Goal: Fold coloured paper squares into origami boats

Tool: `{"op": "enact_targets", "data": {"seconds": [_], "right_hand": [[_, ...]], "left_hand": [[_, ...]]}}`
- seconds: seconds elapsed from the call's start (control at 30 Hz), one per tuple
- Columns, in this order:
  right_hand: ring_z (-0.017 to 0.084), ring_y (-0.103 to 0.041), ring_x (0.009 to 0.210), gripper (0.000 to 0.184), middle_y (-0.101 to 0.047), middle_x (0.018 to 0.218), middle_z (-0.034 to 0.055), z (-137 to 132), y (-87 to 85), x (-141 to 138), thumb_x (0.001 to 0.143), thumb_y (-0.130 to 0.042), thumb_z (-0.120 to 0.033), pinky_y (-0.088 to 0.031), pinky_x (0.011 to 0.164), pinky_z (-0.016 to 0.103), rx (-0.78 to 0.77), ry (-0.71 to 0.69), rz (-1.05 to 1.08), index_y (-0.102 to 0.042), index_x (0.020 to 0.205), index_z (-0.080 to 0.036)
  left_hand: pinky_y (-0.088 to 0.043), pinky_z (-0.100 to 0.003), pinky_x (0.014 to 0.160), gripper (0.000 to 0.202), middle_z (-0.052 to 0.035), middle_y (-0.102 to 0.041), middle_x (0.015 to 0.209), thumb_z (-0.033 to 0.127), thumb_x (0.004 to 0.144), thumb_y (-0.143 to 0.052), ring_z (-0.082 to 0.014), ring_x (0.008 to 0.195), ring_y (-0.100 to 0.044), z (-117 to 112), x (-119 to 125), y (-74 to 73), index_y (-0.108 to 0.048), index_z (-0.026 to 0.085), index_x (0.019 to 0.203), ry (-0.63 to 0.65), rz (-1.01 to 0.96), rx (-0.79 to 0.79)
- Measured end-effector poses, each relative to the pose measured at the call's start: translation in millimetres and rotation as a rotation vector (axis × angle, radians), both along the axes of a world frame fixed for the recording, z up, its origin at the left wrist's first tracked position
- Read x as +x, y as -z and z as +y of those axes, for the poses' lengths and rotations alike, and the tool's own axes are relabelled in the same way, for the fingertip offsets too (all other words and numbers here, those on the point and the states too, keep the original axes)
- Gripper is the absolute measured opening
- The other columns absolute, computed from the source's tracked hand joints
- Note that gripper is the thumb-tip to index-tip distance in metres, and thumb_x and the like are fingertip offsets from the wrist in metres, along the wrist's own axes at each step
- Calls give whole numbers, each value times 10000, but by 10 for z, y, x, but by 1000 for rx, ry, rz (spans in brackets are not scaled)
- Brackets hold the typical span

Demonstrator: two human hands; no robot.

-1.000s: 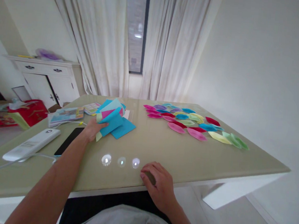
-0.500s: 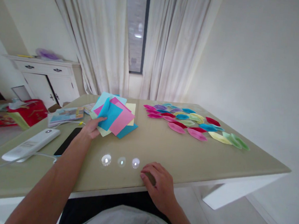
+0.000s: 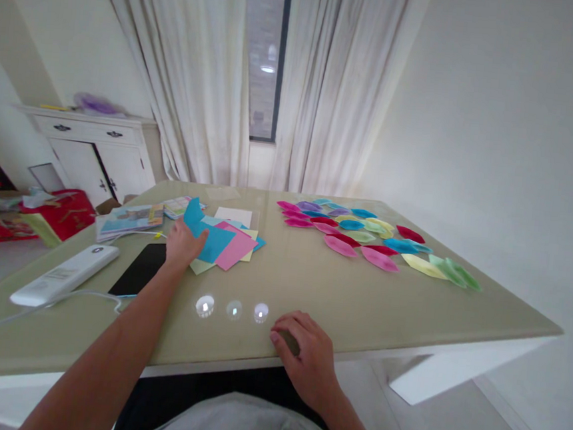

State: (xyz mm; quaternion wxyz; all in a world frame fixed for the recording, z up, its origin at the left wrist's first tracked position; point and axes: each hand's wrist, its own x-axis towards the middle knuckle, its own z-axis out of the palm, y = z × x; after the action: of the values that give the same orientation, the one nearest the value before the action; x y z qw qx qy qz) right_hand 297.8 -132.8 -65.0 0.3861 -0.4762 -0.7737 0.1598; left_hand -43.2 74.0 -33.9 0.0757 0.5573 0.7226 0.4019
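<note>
At the left of the table, my left hand (image 3: 184,241) grips a blue paper sheet (image 3: 210,240), its thumb on top and one corner of the sheet bent upward. Under and beside it lies a fanned stack of coloured paper, with a pink sheet (image 3: 236,247) and a pale green sheet (image 3: 202,266) showing. How many sheets the hand holds is hard to tell. My right hand (image 3: 305,350) rests at the table's front edge with nothing in it, its fingers loosely curled and the thumb apart from them. Several folded paper leaf shapes (image 3: 341,245) in many colours lie right of centre.
Near my left forearm are a black phone (image 3: 138,270), a white power strip (image 3: 65,276) and its cable (image 3: 94,292). Booklets (image 3: 130,220) lie behind them. A white sheet (image 3: 233,215) sits behind the paper stack. A white wall (image 3: 496,160) stands to the right.
My left hand has lowered the coloured papers to the table and shifted slightly, still on the blue sheet. The white sheet behind now shows. The right hand has stayed put.
</note>
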Motion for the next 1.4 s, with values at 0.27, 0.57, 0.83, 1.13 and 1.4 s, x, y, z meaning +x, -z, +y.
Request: {"op": "enact_targets", "data": {"seconds": [0.27,0.57,0.83,1.13,1.4], "right_hand": [[227,-700,978,86,-766,1018,34,8,3,-4,1026,-659,-285,-509,888,352,11,8,-9,-727,982,-256],[225,-697,992,99,-767,1031,37,0,2,2,1035,-650,-299,-512,901,353,11,-2,-4,-729,990,-259],[230,-699,1009,95,-772,1032,34,-3,-18,-6,1031,-659,-293,-508,905,354,0,4,-2,-733,982,-260],[226,-703,1005,71,-773,1030,31,-6,-13,-7,1016,-673,-278,-512,895,350,20,5,-9,-730,978,-259],[230,-703,1003,79,-772,1032,35,-2,1,-12,1019,-667,-278,-508,906,350,14,12,-17,-731,977,-258]], "left_hand": [[-490,-617,1141,469,-135,-558,1553,369,1016,-712,-350,1383,-574,-71,259,11,-606,206,1443,275,313,12],[-597,-504,1012,329,-118,-666,1394,363,1039,-685,-274,1192,-685,-100,436,143,-672,200,1325,641,453,-156],[-575,-536,1048,380,-126,-632,1452,376,1034,-691,-297,1249,-660,-84,434,199,-650,206,1371,613,478,-105],[-567,-550,1058,392,-125,-640,1442,387,1026,-701,-305,1259,-658,-106,425,228,-653,196,1365,640,460,-98],[-588,-528,1025,381,-123,-650,1419,378,1028,-700,-294,1223,-675,-88,463,224,-654,192,1357,638,425,-90]]}}
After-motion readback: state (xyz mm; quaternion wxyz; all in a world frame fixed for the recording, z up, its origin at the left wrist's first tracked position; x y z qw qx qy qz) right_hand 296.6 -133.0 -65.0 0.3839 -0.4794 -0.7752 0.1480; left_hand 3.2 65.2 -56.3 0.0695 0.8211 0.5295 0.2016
